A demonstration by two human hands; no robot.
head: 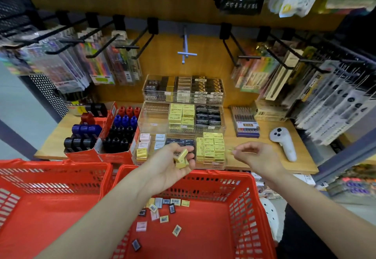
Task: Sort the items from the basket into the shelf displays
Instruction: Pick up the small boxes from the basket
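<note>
The wooden shelf (264, 153) spans the middle of the head view, its left and right ends running out behind blurred hanging packets. At 6 o'clock sits the red basket (240, 207), its near wall cut off by the bottom edge, with a second red basket (50, 187) at 8 o'clock, also cut off. Between shelf and baskets stands the tiered clear display (183, 116), stacked with yellow, black and pale small boxes; the print on them is too small to read. The left hand (173, 165) reaches in from 7 o'clock, palm up, fingers curled round a few small yellow boxes (181, 159) that rest on the fingertips just in front of the display's lowest tier; the exact count is hard to make out. The right hand (254, 155) comes from 4 o'clock, thumb and forefinger nearly closed at the tip; whether they pinch anything cannot be told. It hovers just to the 3 o'clock side of the held boxes, apart from them. Loose small boxes (162, 212) lie scattered on the basket floor below the left forearm.
</note>
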